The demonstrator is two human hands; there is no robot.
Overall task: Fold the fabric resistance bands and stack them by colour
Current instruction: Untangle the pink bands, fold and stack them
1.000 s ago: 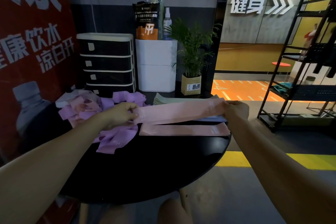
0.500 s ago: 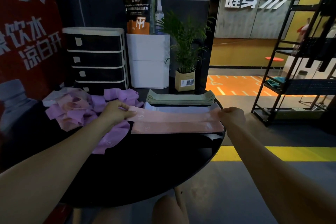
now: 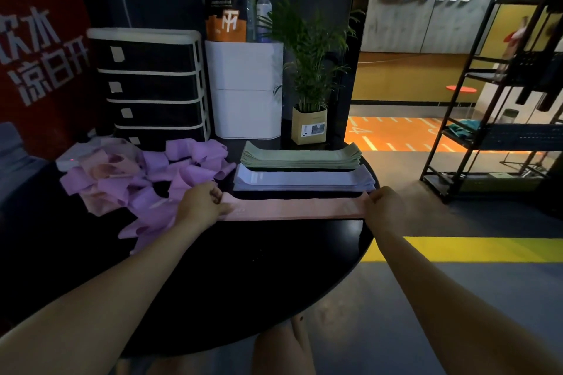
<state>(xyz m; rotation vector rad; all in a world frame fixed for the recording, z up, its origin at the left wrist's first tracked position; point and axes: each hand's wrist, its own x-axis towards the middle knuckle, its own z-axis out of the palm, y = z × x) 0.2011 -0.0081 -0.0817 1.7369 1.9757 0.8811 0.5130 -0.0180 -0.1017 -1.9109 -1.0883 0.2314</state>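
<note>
On black table (image 3: 243, 268) – both hands, left (image 3: 202, 207) and right (image 3: 384, 207), pinch pink band (image 3: 292, 209) ends.

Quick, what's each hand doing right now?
Left hand: pinching the left end of the flat pink fabric band.
Right hand: pinching its right end.

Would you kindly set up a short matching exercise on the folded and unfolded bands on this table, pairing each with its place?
Things:
1. green stack
2. pale blue stack
3. pink band
4. purple heap

Places:
A. stretched between the left hand and the right hand
B. loose at the table's left
C. farthest back, nearest the potted plant
D. between the other two flat piles

Pairs: 1-C, 2-D, 3-A, 4-B
</note>
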